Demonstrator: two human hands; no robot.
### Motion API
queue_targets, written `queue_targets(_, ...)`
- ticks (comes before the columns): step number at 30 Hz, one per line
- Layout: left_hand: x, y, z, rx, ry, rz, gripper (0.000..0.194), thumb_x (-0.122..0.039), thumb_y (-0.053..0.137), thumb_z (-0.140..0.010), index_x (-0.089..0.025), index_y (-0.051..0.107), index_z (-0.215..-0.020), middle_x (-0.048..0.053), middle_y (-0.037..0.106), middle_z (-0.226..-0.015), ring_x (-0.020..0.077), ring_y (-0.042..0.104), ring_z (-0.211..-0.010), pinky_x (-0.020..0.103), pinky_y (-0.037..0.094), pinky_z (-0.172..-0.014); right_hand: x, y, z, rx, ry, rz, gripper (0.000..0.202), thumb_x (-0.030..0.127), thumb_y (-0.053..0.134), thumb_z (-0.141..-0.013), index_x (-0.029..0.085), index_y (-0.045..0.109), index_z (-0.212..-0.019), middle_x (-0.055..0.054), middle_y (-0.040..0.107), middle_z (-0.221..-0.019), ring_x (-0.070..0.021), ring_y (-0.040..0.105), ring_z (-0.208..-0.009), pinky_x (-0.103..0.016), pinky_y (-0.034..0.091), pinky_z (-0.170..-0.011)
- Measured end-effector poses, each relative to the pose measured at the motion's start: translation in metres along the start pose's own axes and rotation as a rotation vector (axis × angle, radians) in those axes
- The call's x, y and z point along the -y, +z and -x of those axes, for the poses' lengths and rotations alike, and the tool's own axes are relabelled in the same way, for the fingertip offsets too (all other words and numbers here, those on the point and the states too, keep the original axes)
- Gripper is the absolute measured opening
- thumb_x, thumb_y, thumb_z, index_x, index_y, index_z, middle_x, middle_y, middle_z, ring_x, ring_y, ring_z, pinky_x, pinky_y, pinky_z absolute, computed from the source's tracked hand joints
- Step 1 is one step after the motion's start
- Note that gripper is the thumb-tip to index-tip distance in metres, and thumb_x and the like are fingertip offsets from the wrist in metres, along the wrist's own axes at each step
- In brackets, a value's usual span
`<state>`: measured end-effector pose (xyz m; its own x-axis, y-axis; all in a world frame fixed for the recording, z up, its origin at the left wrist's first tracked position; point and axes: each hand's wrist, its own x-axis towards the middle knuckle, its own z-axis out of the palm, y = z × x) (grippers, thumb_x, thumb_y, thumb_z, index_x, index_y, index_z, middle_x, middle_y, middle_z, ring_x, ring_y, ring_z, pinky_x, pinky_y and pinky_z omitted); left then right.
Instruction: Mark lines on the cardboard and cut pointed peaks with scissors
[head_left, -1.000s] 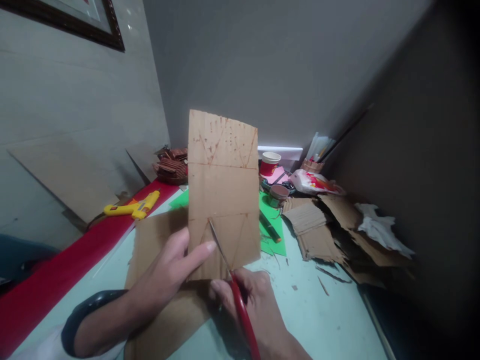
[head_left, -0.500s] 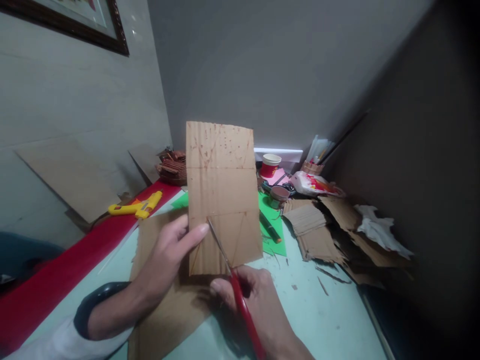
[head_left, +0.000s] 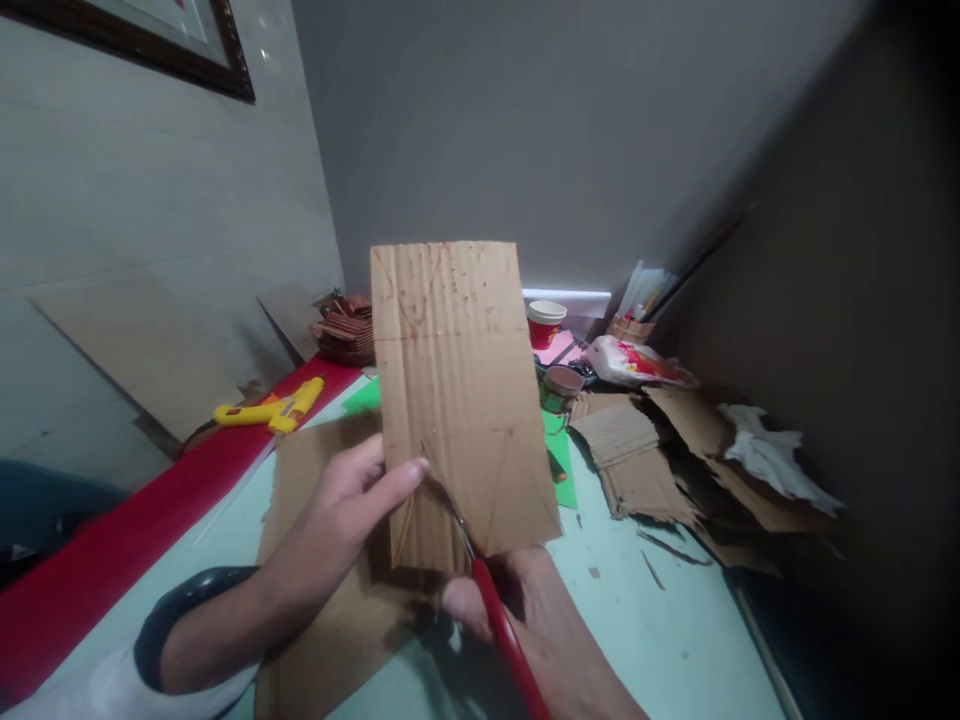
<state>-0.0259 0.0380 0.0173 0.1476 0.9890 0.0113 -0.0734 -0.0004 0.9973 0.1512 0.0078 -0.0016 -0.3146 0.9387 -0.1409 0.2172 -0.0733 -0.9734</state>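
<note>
A rectangular cardboard piece (head_left: 457,385) with reddish-brown drawn lines is held up in the middle of the view. My left hand (head_left: 360,500) pinches its lower left edge, thumb on the front face. My right hand (head_left: 525,610) grips red-handled scissors (head_left: 499,620) below the cardboard's bottom edge. One scissor blade lies across the front of the card, its tip close to my left thumb; the other blade is hidden behind. A larger brown cardboard sheet (head_left: 322,640) rests on the table beneath my hands.
At left lies a yellow glue gun (head_left: 274,408) on a red strip (head_left: 165,520). Behind the card stand a paper cup (head_left: 545,322) and a small jar (head_left: 560,388). Cardboard scraps (head_left: 630,460) and crumpled white tissue (head_left: 772,455) lie at right. Green paper (head_left: 559,450) shows beside the card.
The cardboard's lower end has shifted right and slightly down, and the card looks a little larger. The scissors and my right hand have moved slightly right and down with it.
</note>
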Motion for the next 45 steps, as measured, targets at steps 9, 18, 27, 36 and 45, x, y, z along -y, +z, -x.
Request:
queue_targets(9, -0.008, -0.002, 0.009, -0.048, 0.097, -0.147, 0.028, -0.052, 0.071, -0.085, -0.024, 0.074, -0.091, 0.0, 0.079, -0.092, 0.0219, 0.071, -0.086, 0.026, 0.056, -0.071, -0.003, -0.001, -0.003, 0.051, 0.005, -0.067, 0.021, 0.034, 0.079, -0.066, 0.018, 0.07, -0.077, -0.002, 0.067, -0.07, -0.0204, 0.064, -0.066, -0.027, 0.052, -0.059)
queue_targets(18, -0.006, -0.005, 0.004, -0.037, 0.083, -0.199, 0.03, -0.05, 0.066, -0.089, -0.021, 0.07, -0.094, 0.003, 0.078, -0.099, 0.0252, 0.071, -0.091, 0.03, 0.056, -0.074, -0.015, 0.005, -0.012, 0.068, -0.041, -0.165, 0.035, 0.036, 0.081, -0.071, 0.018, 0.072, -0.099, -0.005, 0.075, -0.088, -0.0238, 0.069, -0.081, -0.032, 0.055, -0.075)
queue_targets(27, -0.004, -0.008, 0.001, -0.02, -0.02, -0.068, 0.031, -0.039, 0.07, -0.088, -0.024, 0.07, -0.115, 0.002, 0.077, -0.113, 0.0276, 0.068, -0.11, 0.033, 0.056, -0.086, -0.021, 0.011, -0.018, -0.018, -0.033, -0.164, 0.029, 0.039, 0.084, -0.066, 0.019, 0.064, -0.059, 0.001, 0.059, -0.055, -0.0214, 0.064, -0.064, -0.033, 0.055, -0.074)
queue_targets(36, -0.016, -0.009, -0.004, -0.097, 0.009, 0.092, 0.027, -0.039, 0.063, -0.092, -0.025, 0.074, -0.113, -0.002, 0.077, -0.115, 0.0263, 0.066, -0.112, 0.029, 0.054, -0.086, 0.0, 0.002, -0.007, 0.052, 0.161, -0.181, 0.045, 0.034, 0.084, -0.068, 0.019, 0.046, -0.049, 0.007, 0.038, -0.046, -0.0061, 0.031, -0.043, -0.02, 0.022, -0.039)
queue_targets(45, -0.016, -0.014, -0.003, -0.099, 0.01, 0.129, 0.021, -0.032, 0.067, -0.092, -0.025, 0.074, -0.109, -0.001, 0.077, -0.117, 0.0231, 0.07, -0.108, 0.026, 0.055, -0.082, 0.009, 0.0, 0.001, 0.082, 0.074, -0.12, 0.039, 0.042, 0.086, -0.069, 0.018, 0.079, -0.098, -0.004, 0.077, -0.08, -0.0215, 0.072, -0.074, -0.028, 0.057, -0.076)
